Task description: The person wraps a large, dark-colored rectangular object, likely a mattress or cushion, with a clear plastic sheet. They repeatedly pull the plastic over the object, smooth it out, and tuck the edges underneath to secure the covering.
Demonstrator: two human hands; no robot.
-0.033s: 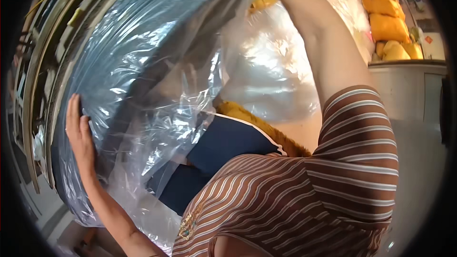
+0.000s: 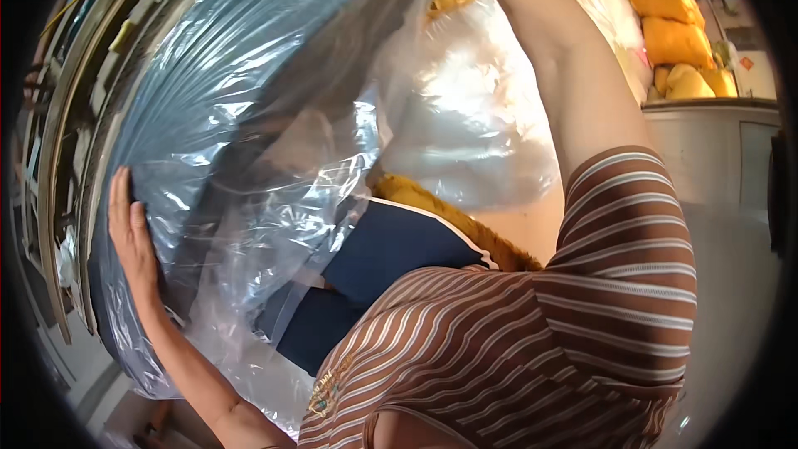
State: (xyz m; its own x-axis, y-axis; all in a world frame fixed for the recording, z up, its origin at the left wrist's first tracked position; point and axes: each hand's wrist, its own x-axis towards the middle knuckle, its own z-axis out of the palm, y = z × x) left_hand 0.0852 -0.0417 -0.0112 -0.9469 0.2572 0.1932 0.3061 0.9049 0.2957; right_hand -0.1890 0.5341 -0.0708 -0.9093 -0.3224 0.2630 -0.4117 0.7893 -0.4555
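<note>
A large, shiny clear plastic bag or sheet spreads in front of me and partly over my dark blue trousers. Beneath it lies a big dark, bulky thing whose kind I cannot make out. My left hand rests along its left edge, fingers stretched out and lying against the plastic. Reaching up past the top of the picture, my right arm carries the right hand out of sight, near the upper end of the plastic.
Long wooden or metal strips stand in a rack close on the left. Beyond the plastic sits a puffy, clear-wrapped bundle. Orange-yellow packages are piled on a grey cabinet at the right. A mustard furry piece lies by my trousers.
My left hand has shifted slightly to the left along with the edge of the plastic. The right arm has moved very little.
</note>
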